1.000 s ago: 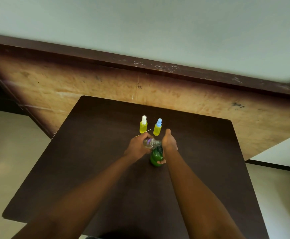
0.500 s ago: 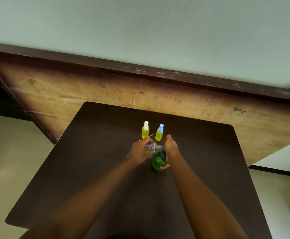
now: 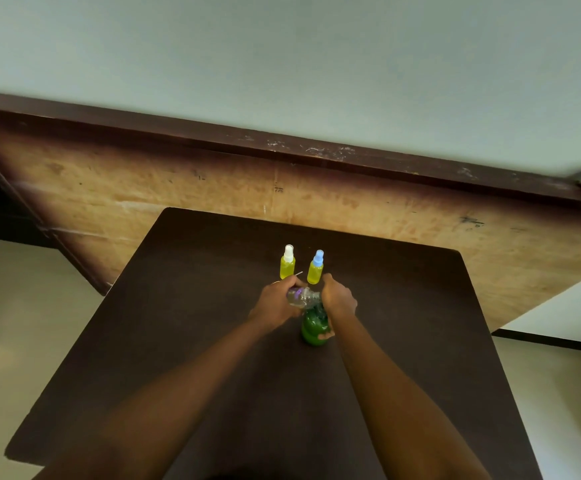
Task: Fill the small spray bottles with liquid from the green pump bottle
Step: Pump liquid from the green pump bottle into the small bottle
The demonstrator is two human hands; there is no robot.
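Top of green bottle (image 3: pixel 312 329) hidden under right grip (image 3: pixel 339 299), clear bottle (image 3: pixel 303 296) end hidden in left grip (image 3: pixel 275 304), table (image 3: pixel 195 323) near edge cut off

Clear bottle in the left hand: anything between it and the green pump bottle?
Nothing visible does. The clear bottle, tilted in the left hand, reaches the top of the green pump bottle, under the right hand. The white-capped spray bottle and blue-capped spray bottle stand behind.

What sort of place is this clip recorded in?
Probably a plain indoor room, a home or workroom rather than a lab: a dark wooden table stands on a pale floor, and a worn wooden board stands against a pale wall behind it. Nothing marks it more exactly.
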